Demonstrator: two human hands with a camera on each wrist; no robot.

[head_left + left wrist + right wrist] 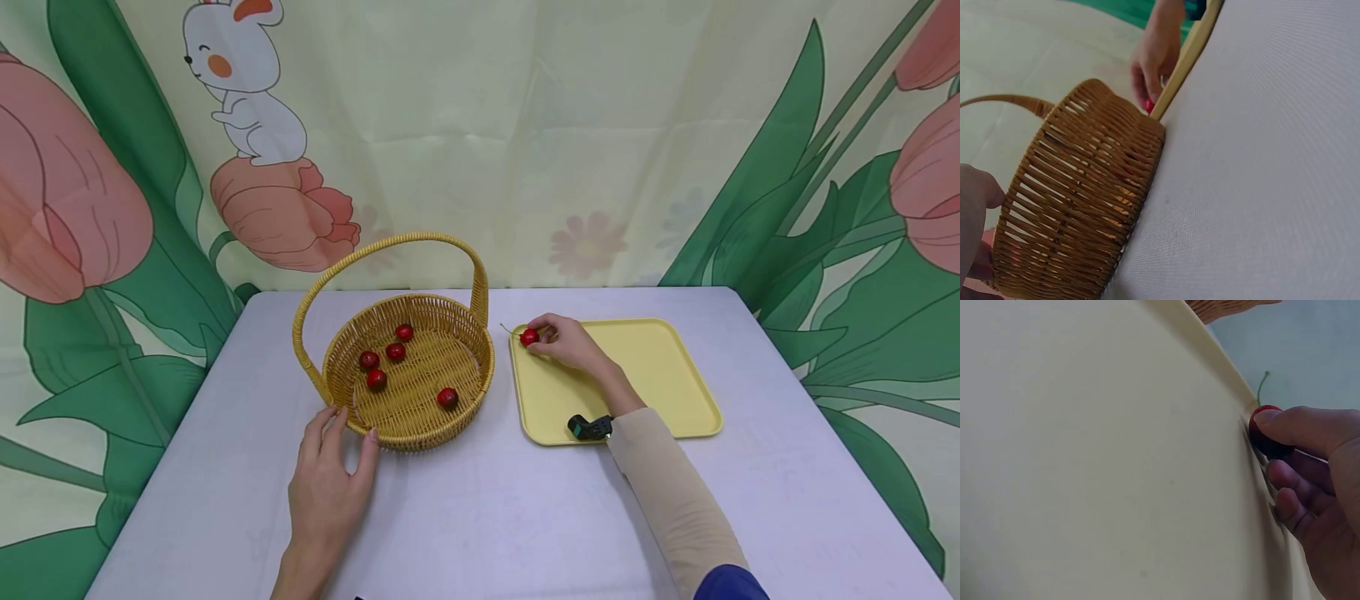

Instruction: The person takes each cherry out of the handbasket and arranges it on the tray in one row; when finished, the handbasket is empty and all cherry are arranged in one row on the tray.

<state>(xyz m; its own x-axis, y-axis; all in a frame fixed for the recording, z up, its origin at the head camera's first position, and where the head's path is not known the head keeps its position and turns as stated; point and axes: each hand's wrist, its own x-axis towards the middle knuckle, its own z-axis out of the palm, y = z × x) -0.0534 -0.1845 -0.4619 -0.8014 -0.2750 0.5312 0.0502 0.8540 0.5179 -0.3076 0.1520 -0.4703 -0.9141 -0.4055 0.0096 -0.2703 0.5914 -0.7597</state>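
In the head view my right hand (566, 342) pinches a red cherry (529, 337) between thumb and fingers at the far left corner of a yellow tray (622, 375). The cherry's thin green stem shows best in the right wrist view, pointing away from the thumb (1285, 425). My left hand (330, 479) touches the near left rim of a round wicker basket (420, 442), thumb and fingers spread along it. Several dark red cherries (377, 380) lie on the basket's floor, most of them toward its left side.
The basket's tall arched handle (405, 239) stands up over its far side. Basket and tray sit side by side on a white-covered table (480, 517). Behind the table hangs a curtain (450, 125) printed with tulips and a rabbit.
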